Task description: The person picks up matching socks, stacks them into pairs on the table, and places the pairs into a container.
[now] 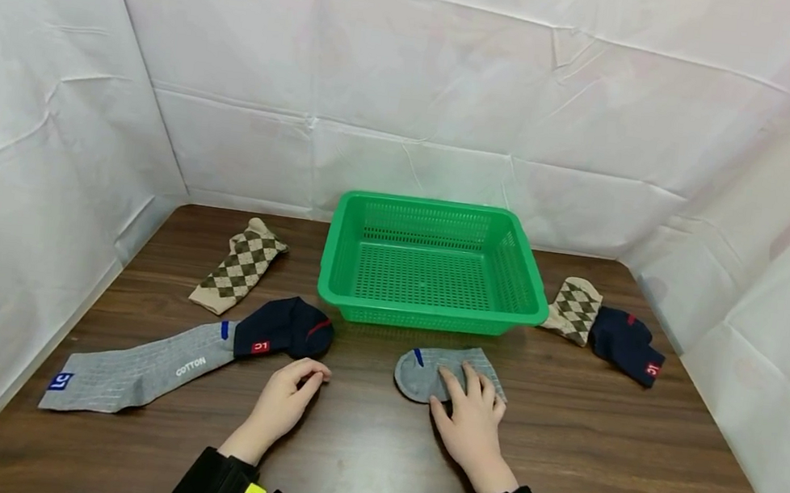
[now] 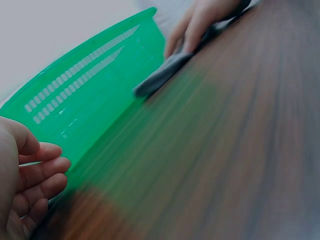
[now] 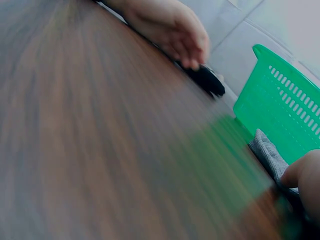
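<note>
My right hand (image 1: 470, 422) lies with spread fingers on a grey sock (image 1: 420, 373), folded short, with a blue mark at its heel. That sock (image 3: 267, 152) also shows beside the right thumb in the right wrist view. The left hand (image 1: 286, 397) rests near the table, fingers loosely bent, holding nothing. Just beyond it lies a folded navy sock (image 1: 290, 328) with a red label. It overlaps or abuts the end of a long grey sock (image 1: 147, 369) lettered COTTON, stretched out to the left.
A green plastic basket (image 1: 430, 320) stands at the back middle of the wooden table (image 1: 633, 469). An argyle sock (image 1: 239, 265) lies at the back left. Another argyle sock (image 1: 574, 309) and a navy sock (image 1: 625, 346) lie at the right. White cloth walls (image 1: 414, 78) surround the table.
</note>
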The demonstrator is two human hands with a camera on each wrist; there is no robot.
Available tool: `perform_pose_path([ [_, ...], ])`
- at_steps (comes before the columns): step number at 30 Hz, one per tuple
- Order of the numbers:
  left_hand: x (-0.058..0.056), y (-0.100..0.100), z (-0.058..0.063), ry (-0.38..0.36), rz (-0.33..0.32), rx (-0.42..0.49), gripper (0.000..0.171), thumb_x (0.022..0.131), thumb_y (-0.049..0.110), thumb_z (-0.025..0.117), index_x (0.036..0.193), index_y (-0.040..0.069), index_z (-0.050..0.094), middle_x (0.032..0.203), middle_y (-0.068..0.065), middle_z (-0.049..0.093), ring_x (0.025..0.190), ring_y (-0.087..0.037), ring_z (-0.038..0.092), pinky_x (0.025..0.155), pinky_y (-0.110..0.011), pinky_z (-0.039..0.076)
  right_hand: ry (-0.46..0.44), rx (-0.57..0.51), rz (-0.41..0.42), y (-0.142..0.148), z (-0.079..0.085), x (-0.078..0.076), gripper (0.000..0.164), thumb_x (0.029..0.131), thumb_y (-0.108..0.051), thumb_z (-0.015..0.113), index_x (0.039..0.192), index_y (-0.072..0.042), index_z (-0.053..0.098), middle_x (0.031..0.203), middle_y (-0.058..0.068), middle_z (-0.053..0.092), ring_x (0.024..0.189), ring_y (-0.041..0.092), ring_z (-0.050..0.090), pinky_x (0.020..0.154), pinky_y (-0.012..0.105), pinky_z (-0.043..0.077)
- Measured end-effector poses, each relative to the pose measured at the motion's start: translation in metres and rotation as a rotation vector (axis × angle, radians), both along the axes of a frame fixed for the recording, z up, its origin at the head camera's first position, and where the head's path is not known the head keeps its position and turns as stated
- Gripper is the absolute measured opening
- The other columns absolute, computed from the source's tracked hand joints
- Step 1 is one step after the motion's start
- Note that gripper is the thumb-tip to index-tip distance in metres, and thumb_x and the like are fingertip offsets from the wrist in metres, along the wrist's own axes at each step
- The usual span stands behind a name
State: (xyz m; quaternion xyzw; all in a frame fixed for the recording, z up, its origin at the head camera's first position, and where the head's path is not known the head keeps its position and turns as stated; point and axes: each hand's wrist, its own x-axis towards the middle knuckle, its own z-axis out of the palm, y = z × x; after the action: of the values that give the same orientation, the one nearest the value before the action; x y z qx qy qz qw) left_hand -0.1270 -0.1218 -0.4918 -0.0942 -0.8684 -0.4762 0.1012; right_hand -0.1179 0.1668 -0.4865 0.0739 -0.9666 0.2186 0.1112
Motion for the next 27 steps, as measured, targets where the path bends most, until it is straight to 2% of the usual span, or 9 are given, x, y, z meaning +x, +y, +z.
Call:
perform_pose_path([
  [6, -0.01, 0.022, 0.001, -0.005, -0.042, -0.046, 0.014, 0.093, 0.009, 0.058, 0.091, 0.015, 0.07, 0.092, 0.006, 0.066, 0.09, -0.015, 0.062, 0.082, -0.035, 0.048, 0.014, -0.001, 0.012, -0.008, -0.002, 0.0, 0.045, 0.089, -0.028, 0.064, 0.13, -0.015, 0.055, 0.139, 0.023, 0.04, 0.125, 0.044, 0.031, 0.09, 0.062, 0.021],
  [10, -0.015, 0.034, 0.001, 0.021, -0.062, -0.065, 0.013, 0.092, 0.009, 0.058, 0.091, 0.014, 0.07, 0.091, 0.004, 0.067, 0.091, -0.017, 0.062, 0.083, -0.037, 0.047, 0.018, -0.004, 0.01, -0.01, -0.002, 0.001, 0.044, 0.088, -0.028, 0.064, 0.13, -0.015, 0.056, 0.139, 0.023, 0.041, 0.125, 0.044, 0.032, 0.09, 0.062, 0.021],
  [16, -0.021, 0.049, 0.001, 0.044, -0.045, -0.122, 0.013, 0.092, 0.012, 0.057, 0.091, 0.014, 0.069, 0.092, 0.001, 0.068, 0.092, -0.021, 0.061, 0.087, -0.045, 0.042, 0.014, -0.012, -0.006, -0.013, -0.002, -0.001, 0.044, 0.088, -0.028, 0.065, 0.129, -0.015, 0.056, 0.139, 0.022, 0.041, 0.125, 0.044, 0.032, 0.091, 0.062, 0.02],
  [20, -0.023, 0.054, 0.001, 0.018, -0.024, -0.142, 0.012, 0.092, 0.013, 0.057, 0.091, 0.015, 0.069, 0.092, 0.002, 0.066, 0.09, -0.018, 0.059, 0.086, -0.043, 0.04, 0.006, -0.014, 0.004, -0.02, -0.002, -0.003, 0.044, 0.088, -0.029, 0.064, 0.129, -0.016, 0.056, 0.139, 0.022, 0.041, 0.125, 0.043, 0.032, 0.092, 0.061, 0.021],
  [27, -0.024, 0.058, 0.0, 0.016, -0.009, -0.171, 0.011, 0.092, 0.015, 0.058, 0.093, 0.015, 0.069, 0.089, 0.003, 0.064, 0.084, -0.014, 0.056, 0.081, -0.037, 0.038, 0.01, 0.011, 0.022, -0.037, -0.001, -0.004, 0.043, 0.088, -0.031, 0.064, 0.129, -0.018, 0.056, 0.139, 0.02, 0.042, 0.125, 0.041, 0.033, 0.092, 0.06, 0.023],
])
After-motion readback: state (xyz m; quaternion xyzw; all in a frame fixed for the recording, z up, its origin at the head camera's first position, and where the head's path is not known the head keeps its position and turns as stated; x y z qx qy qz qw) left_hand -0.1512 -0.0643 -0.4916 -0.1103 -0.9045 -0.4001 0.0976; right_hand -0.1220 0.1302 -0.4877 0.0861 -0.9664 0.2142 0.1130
